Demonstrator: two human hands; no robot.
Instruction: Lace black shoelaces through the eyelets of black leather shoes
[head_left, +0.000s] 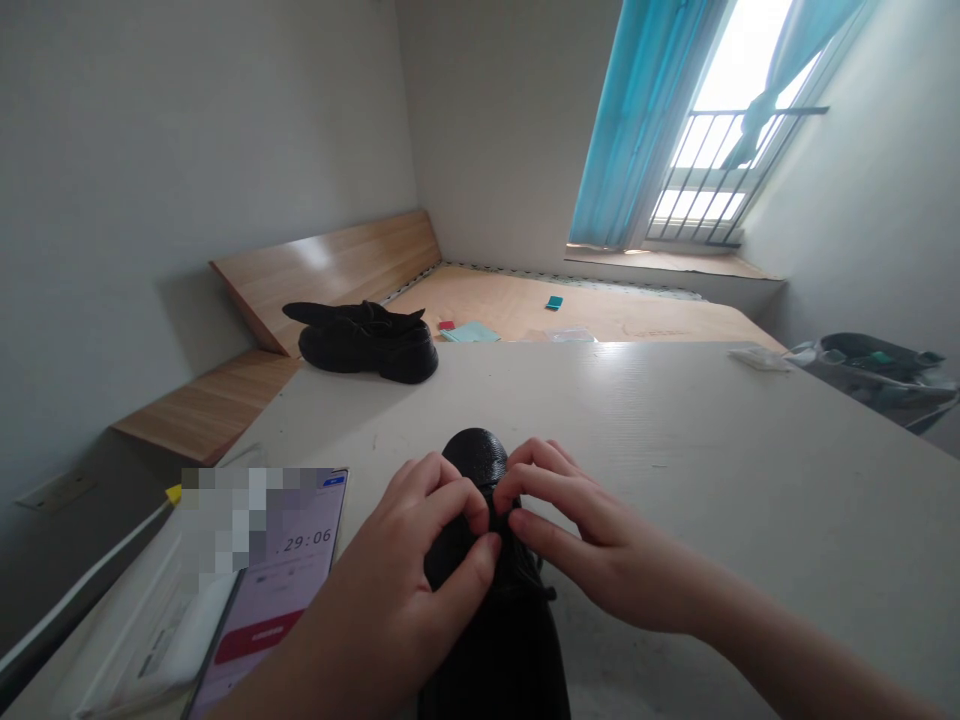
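A black shoe (491,650) stands on the white table right in front of me, its rounded toe (476,455) pointing away. Over its lacing, my left hand (442,550) is closed in a pinch from the left, thumb and forefinger on the black shoelace. From the right, my right hand (574,525) pinches at the same lace, fingers bent and close to the left fingertips. Little of the lace shows between the fingers, black against black. One lace end (550,594) sticks out at the shoe's right side. A second black shoe (367,345) rests near the table's far left edge.
On the white table (675,450), a lit phone (281,590) lies at the left over a clear plastic case (142,640). Beyond are a wooden bed board (495,295) with small items and a teal curtain (630,120). A grey bag (877,380) stands at the right.
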